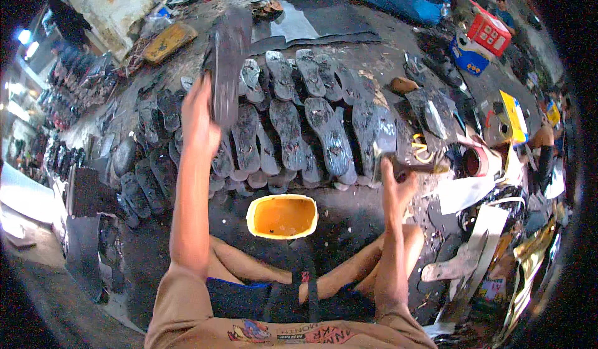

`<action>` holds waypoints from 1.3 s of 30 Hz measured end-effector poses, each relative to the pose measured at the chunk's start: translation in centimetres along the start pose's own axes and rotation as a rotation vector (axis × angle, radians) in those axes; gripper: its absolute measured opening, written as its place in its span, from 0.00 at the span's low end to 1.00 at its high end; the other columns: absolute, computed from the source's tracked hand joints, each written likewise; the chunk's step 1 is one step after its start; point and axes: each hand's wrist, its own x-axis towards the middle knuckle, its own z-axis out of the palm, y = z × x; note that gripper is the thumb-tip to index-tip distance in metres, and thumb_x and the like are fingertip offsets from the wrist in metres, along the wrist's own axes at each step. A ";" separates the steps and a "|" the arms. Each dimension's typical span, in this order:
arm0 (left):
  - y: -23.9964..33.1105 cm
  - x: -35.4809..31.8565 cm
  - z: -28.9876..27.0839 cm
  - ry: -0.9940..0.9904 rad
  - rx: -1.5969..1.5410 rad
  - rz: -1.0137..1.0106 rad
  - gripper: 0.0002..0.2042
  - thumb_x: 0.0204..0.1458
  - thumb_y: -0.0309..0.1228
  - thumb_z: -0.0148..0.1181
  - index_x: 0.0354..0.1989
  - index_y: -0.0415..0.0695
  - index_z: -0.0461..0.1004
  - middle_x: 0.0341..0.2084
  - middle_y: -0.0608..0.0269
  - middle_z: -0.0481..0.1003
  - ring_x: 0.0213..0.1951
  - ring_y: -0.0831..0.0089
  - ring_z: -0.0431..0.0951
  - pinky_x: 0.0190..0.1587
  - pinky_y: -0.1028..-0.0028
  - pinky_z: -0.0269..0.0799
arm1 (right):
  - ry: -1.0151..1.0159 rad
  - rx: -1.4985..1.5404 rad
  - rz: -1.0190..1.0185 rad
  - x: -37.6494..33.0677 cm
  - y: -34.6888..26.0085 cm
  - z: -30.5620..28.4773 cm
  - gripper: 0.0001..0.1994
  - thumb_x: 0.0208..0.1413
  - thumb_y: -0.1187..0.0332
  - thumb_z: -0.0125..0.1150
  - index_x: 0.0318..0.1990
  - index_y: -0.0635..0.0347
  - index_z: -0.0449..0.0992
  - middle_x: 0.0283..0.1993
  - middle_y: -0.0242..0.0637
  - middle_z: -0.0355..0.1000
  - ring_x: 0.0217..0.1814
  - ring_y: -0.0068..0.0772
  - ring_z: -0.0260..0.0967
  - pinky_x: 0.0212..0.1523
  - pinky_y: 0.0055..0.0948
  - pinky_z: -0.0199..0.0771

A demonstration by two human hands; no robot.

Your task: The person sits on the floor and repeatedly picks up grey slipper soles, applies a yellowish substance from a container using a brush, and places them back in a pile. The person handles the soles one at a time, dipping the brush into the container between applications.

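Dark sandal soles lie in rows on the floor ahead of me, many with shiny wet-looking tops. My left hand is stretched out past the left part of the rows, closed on a long dark sole raised upright and smeared by motion. Whether it is one sole or a stack, I cannot tell. At the right end of the rows is my right hand, fingers curled beside the lower end of a shiny grey sole. What lies between its fingers is unclear.
A yellow-rimmed tub with amber liquid stands between my crossed legs and the rows. Dark sheets lie beyond. Rightward are a roll of tape, a yellow-and-white box, a red box and scraps. A yellowish slab lies far left.
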 end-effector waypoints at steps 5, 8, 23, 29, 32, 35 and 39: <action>-11.4 22.1 -7.1 0.254 -0.214 -0.328 0.12 0.63 0.31 0.56 0.51 0.39 0.75 0.42 0.55 0.78 0.45 0.57 0.81 0.45 0.49 0.80 | -0.147 0.014 0.141 -0.5 2.5 2.8 0.17 0.52 0.64 0.79 0.41 0.68 0.83 0.37 0.41 0.83 0.36 0.32 0.78 0.44 0.34 0.78; -18.1 23.9 -3.5 0.371 -0.196 -0.448 0.15 0.61 0.28 0.56 0.54 0.35 0.71 0.47 0.49 0.77 0.44 0.51 0.81 0.43 0.40 0.81 | -0.074 -0.108 0.073 0.8 4.2 1.6 0.17 0.53 0.64 0.78 0.41 0.69 0.81 0.37 0.41 0.82 0.36 0.31 0.78 0.44 0.34 0.78; 4.2 -33.3 -28.2 0.694 1.276 -0.186 0.08 0.56 0.26 0.64 0.43 0.42 0.85 0.39 0.57 0.85 0.41 0.69 0.84 0.46 0.70 0.78 | -0.123 -0.511 -0.360 -0.1 4.8 2.0 0.18 0.64 0.56 0.67 0.55 0.57 0.83 0.52 0.45 0.82 0.49 0.40 0.80 0.49 0.37 0.81; 5.4 -49.9 -39.7 1.136 1.612 -0.649 0.22 0.52 0.48 0.72 0.26 0.38 0.79 0.25 0.52 0.79 0.29 0.58 0.80 0.36 0.61 0.74 | -0.443 0.016 -0.120 -11.7 -8.8 3.3 0.12 0.61 0.67 0.70 0.47 0.64 0.83 0.44 0.40 0.82 0.44 0.30 0.78 0.48 0.32 0.79; -1.4 -51.2 -39.7 1.094 1.429 -0.946 0.30 0.53 0.57 0.67 0.30 0.33 0.82 0.23 0.49 0.82 0.28 0.59 0.83 0.36 0.62 0.75 | -0.688 -0.315 -0.498 -15.9 -12.8 5.3 0.08 0.60 0.69 0.71 0.43 0.63 0.84 0.39 0.37 0.82 0.40 0.25 0.77 0.44 0.29 0.78; -7.2 -55.6 -45.4 1.112 1.302 -0.567 0.20 0.55 0.46 0.70 0.34 0.36 0.84 0.23 0.53 0.83 0.29 0.66 0.83 0.37 0.65 0.74 | -0.830 -0.289 -0.517 -15.6 -6.8 5.6 0.11 0.58 0.65 0.73 0.41 0.63 0.84 0.35 0.46 0.82 0.33 0.34 0.79 0.38 0.33 0.77; -2.0 -52.4 -44.7 1.073 1.452 -0.313 0.14 0.58 0.39 0.68 0.33 0.39 0.79 0.31 0.59 0.83 0.35 0.67 0.77 0.40 0.67 0.70 | -0.776 -0.332 -0.651 -16.7 -4.8 6.3 0.08 0.57 0.64 0.73 0.40 0.56 0.84 0.37 0.41 0.81 0.42 0.44 0.80 0.42 0.39 0.78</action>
